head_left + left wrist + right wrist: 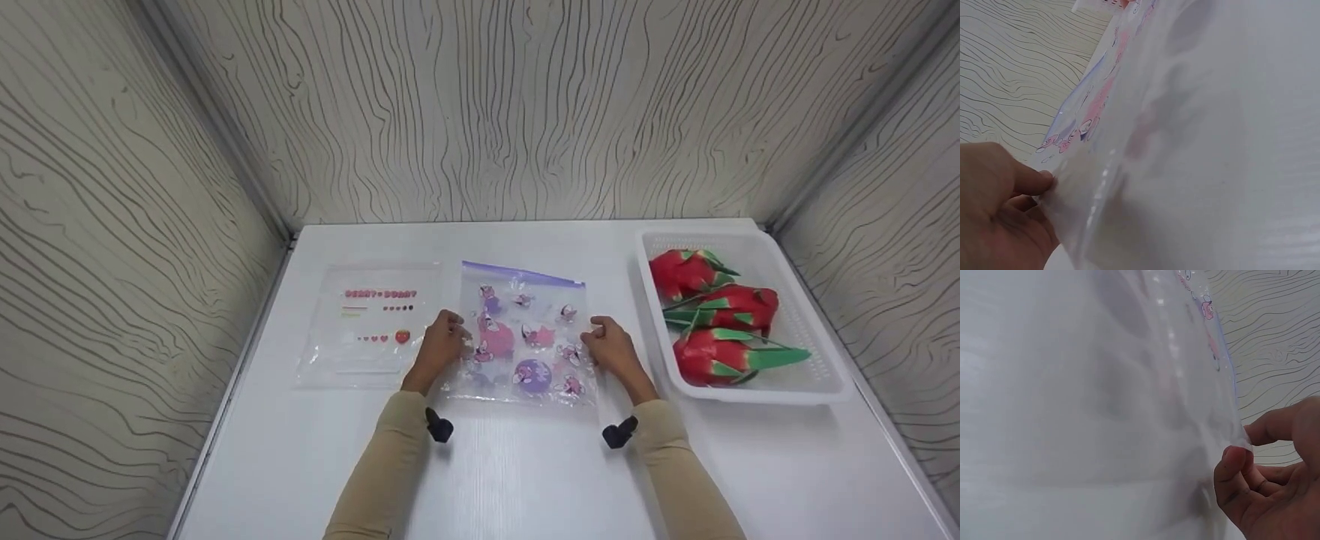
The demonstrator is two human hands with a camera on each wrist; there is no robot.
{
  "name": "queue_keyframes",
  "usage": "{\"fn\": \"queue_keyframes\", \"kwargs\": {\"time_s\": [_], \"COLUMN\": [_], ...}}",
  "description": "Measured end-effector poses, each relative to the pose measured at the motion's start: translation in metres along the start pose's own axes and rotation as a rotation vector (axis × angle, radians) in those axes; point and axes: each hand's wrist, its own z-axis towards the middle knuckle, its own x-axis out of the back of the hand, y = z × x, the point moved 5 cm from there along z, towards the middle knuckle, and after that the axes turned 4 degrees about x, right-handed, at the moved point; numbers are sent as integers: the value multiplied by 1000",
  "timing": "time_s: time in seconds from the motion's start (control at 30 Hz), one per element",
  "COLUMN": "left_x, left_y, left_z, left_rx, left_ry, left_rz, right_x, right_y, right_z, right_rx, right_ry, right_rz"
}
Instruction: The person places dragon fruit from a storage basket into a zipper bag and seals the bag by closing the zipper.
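A clear zip bag (496, 337) with pink and purple cartoon prints and a purple zip strip lies in the middle of the white table, strip at the far side. My left hand (444, 343) pinches its left edge between thumb and fingers; the left wrist view shows the film raised there. On the opposite side my right hand (611, 346) pinches the right edge, thumb against curled fingers, clear in the right wrist view. Left of it lies a second clear bag (379, 322) with red lettering and small hearts, flat on the table and not held.
A white plastic basket (814, 330) stands on the right of the table. In it lie three red dragon fruits (712, 356) with green leaf tips. Wood-patterned panels (480, 112) rise behind the table and on both sides.
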Motion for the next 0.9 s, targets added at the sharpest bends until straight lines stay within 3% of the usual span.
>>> {"fn": "queue_keyframes", "kwargs": {"time_s": [0.37,0.6,0.9], "left_x": [6,10,16], "left_y": [5,6,8], "left_z": [-1,-1,0], "left_rx": [-74,-186,-140], "left_ry": [34,53,22], "left_rz": [4,-15,-69], "right_x": [0,0,1], "right_y": [-2,-5,-10], "right_z": [0,0,4], "right_rx": [-41,2,29], "right_ry": [-28,0,52], "right_rz": [91,175,300]}}
